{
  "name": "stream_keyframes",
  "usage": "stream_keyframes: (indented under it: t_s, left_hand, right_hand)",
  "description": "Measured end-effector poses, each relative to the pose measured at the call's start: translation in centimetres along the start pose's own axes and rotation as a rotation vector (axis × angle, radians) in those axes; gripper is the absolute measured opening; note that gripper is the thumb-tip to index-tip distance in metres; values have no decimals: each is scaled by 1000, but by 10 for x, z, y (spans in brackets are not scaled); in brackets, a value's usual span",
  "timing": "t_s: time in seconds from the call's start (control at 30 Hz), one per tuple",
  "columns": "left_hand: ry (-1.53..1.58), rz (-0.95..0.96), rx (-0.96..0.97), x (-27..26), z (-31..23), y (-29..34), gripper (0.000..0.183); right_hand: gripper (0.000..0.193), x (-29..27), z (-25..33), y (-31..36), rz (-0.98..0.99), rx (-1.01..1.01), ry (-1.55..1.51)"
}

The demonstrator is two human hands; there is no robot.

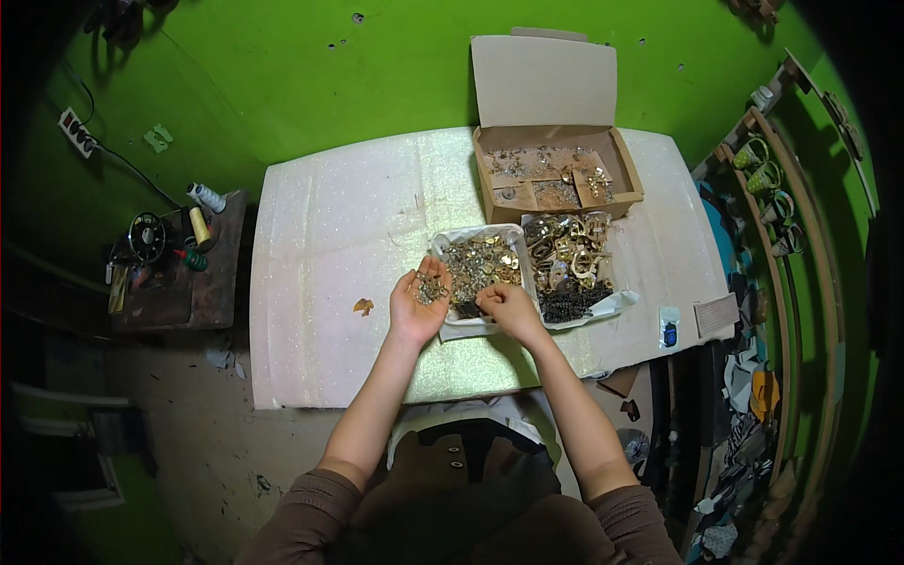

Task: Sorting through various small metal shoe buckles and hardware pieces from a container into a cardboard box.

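My left hand (pixel 420 308) is turned palm up beside a white tray, its fingers curled around a small heap of shiny metal pieces (pixel 431 288). The white tray (pixel 521 247) is filled with many small gold and silver metal fittings (pixel 480 256). Over the tray's near right corner, my right hand (pixel 508 309) has its fingertips pinched together; whatever is between them is too small or hidden to name. Right of it lies a second lot of larger gold buckles and rings (pixel 579 254), with a pile of black beads or chain (pixel 571 302) at its near end.
An open cardboard box (pixel 633 184) with divided compartments of small parts stands behind the trays. On the pale shimmering table cover (pixel 330 235) lie a brown leaf-like scrap (pixel 363 307) and a small blue item (pixel 669 333). Left is a sewing machine stand (pixel 202 301); at right, a wooden rack (pixel 789 273).
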State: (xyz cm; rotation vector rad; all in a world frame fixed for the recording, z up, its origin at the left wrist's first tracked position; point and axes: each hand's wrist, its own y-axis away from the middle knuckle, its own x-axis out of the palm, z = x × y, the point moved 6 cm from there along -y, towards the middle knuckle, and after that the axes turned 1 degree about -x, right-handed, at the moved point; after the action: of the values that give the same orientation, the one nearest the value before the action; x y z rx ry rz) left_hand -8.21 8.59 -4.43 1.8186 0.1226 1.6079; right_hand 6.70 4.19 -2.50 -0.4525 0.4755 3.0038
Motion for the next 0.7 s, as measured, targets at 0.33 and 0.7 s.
stream_keyframes:
  t_s: [0.33,0.7]
  left_hand:
    - [22,37,78,0,-1,11,26]
    - [8,39,169,8,33,-6,26]
  right_hand:
    - [17,15,9,-11,157,-197,446]
    - [20,-2,10,-20,184,-309,583]
